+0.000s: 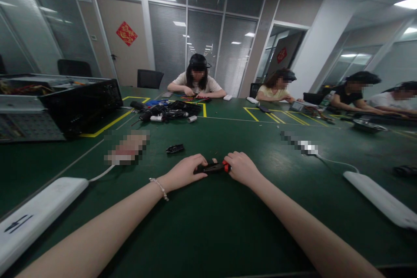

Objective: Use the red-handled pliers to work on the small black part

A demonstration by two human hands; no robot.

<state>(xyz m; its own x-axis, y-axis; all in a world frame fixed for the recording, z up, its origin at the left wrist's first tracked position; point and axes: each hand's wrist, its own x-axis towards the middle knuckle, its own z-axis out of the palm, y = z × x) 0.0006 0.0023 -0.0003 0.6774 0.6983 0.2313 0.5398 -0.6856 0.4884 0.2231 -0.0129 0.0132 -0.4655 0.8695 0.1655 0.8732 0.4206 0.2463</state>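
Observation:
My left hand [185,171] is closed, thumb and fingers around a small black piece [200,168] that they partly cover. From the other side my right hand [243,167] is closed on pliers [213,167] with dark jaws and red-and-black handles, mostly hidden in the fist. The jaws point left and meet the black piece; whether they grip it, I cannot tell. Just beyond the tool there is a small pale bit [214,160]. A loose black plastic part [175,148] lies on the green table [208,234], beyond my left hand.
White power banks lie left [48,208] and right [378,197], each cabled to a blurred item. Farther back are a heap of black cables and tools [172,110] and an open computer case [87,104]. Several people sit working across the table.

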